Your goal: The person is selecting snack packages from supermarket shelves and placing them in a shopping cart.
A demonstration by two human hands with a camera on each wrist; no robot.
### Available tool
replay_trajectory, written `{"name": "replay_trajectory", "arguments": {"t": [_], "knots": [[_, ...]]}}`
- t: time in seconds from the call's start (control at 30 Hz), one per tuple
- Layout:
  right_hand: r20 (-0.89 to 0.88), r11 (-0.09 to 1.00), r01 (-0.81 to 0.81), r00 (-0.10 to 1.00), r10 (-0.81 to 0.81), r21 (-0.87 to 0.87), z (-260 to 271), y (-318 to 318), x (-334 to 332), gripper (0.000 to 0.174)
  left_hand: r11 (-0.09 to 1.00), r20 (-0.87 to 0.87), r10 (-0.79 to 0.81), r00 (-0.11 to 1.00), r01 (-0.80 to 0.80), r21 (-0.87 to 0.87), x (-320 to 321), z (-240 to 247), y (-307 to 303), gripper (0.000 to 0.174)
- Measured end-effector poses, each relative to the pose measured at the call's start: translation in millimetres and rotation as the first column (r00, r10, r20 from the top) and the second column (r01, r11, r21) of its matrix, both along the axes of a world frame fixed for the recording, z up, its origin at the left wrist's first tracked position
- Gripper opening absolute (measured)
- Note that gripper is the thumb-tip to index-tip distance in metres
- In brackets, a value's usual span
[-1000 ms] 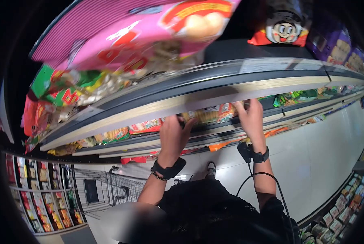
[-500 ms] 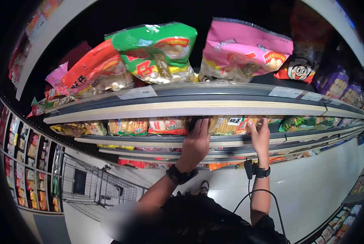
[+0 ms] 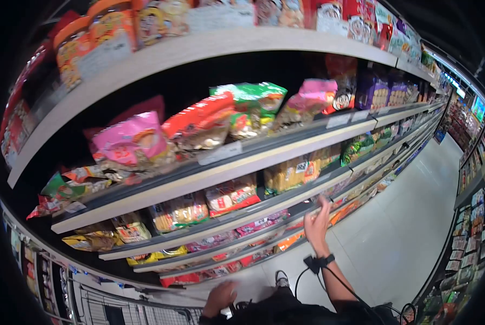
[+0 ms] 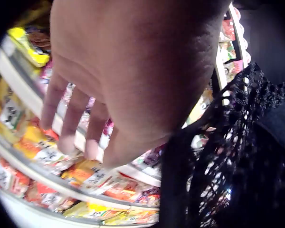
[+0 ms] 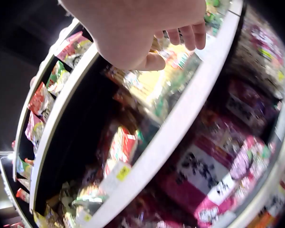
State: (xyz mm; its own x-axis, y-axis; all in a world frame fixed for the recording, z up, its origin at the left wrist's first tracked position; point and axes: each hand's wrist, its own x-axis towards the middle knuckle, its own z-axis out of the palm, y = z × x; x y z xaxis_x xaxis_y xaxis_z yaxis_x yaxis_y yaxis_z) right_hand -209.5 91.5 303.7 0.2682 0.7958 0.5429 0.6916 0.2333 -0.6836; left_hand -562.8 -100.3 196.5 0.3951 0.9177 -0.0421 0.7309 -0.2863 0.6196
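Observation:
In the head view the right hand (image 3: 317, 226) is held in front of the lower shelves, below a yellow biscuit pack (image 3: 292, 173) that stands on the shelf. Its fingers look relaxed in the right wrist view, where the hand (image 5: 142, 28) holds nothing and overlaps that pack. Low down by the body, the left hand (image 3: 221, 297) is blurred. The left wrist view shows this hand (image 4: 118, 71) with fingers loosely extended and nothing in them. A red and white snack pack (image 3: 231, 195) lies left of the biscuit pack.
Pink, red and green snack bags (image 3: 259, 105) stand on the shelf above. A wire shopping cart (image 3: 145, 311) is at the lower left. Pale floor tiles (image 3: 383, 216) run along the aisle, with another stocked shelf (image 3: 467, 254) on the right.
Both hands have come away from the biscuit pack on the shelf. The left hand has dropped toward the body, the right has moved down slightly, and the head view has turned, showing more shelves.

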Motion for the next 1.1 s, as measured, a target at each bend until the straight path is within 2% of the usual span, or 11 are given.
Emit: {"name": "replay_trajectory", "arguments": {"t": [0.03,0.07,0.13,0.2,0.23,0.3,0.33,0.53,0.73,0.87,1.1], "knots": [[0.002,0.989,-0.104,0.994,0.105,-0.104,-31.6,-11.8,-7.5,0.057,0.968,-0.124,0.073,0.990,-0.100,-0.231,-14.5,-23.7,-26.1,0.044],[-0.002,0.951,-0.216,0.975,0.221,-0.223,-57.1,-25.5,-15.9,0.056,0.976,-0.128,0.169,0.977,-0.185,-0.119,-28.3,-82.7,-63.1,0.026],[-0.227,0.667,-0.449,0.890,0.396,-0.595,-76.1,-58.4,-36.1,0.050,0.958,-0.008,0.218,0.976,-0.216,-0.190,-53.7,-97.1,-125.8,0.045],[-0.239,0.348,-0.562,0.721,0.650,-0.750,-89.6,-80.3,-52.0,0.047,0.728,-0.312,-0.008,0.950,-0.209,-0.653,-57.9,-81.7,-127.4,0.046],[-0.341,0.243,-0.624,0.664,0.665,-0.742,-109.8,-85.5,-55.0,0.036,0.803,-0.123,0.108,0.987,-0.159,-0.574,-69.1,-122.8,-154.4,0.045],[-0.415,0.261,-0.734,0.598,0.685,-0.628,-133.6,-93.4,-62.4,0.031,0.784,-0.102,0.280,0.954,-0.289,-0.549,-58.0,-35.0,-143.0,0.035],[-0.241,0.283,-0.628,0.616,0.750,-0.725,-129.9,-91.9,-61.0,0.028,0.783,-0.173,0.267,0.948,-0.318,-0.534,-55.2,-36.3,-144.1,0.032],[-0.281,0.257,-0.622,0.633,0.721,-0.740,-99.9,-84.5,-78.8,0.036,0.711,-0.112,0.703,0.702,-0.694,0.116,-58.4,-41.1,-145.9,0.043],[-0.103,0.317,-0.485,0.660,0.744,-0.815,-68.0,-71.1,-96.6,0.028,0.432,-0.187,0.891,0.413,-0.899,0.074,-72.0,-64.3,-143.5,0.076],[-0.098,0.341,-0.513,0.651,0.753,-0.787,-68.9,-59.6,-94.2,0.027,0.253,-0.104,0.946,0.306,-0.902,-0.350,-78.3,-91.4,-153.4,0.077],[-0.079,0.363,-0.491,0.672,0.736,-0.792,-70.1,-54.1,-88.8,0.030,0.095,-0.207,0.962,0.178,-0.929,-0.358,-89.1,-114.5,-151.8,0.042]]}}
